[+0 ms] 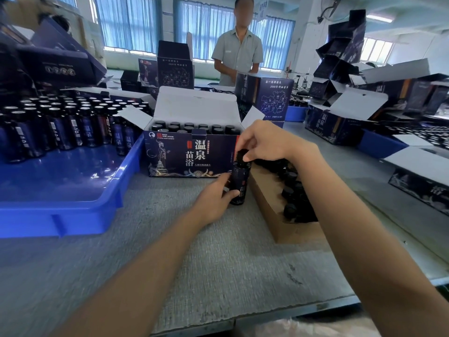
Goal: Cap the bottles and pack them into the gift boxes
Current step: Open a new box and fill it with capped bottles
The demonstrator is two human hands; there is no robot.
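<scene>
Grey table (218, 263), packing room: left hand (213, 200) grips upright bottle (239, 183); right hand (264, 142) pinches cap (243, 155), apparently seated; twist squarely. Gift box (189, 154) at 11 o'clock.

On the open gift box (192, 154) we read "温泉", "苗", "浴" and "PICC". Behind it, a closed box (274, 98) shows "3000" above a map.

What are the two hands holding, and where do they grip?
The left hand grips a dark bottle around its lower body. The right hand pinches a black cap at the bottle's mouth.
</scene>
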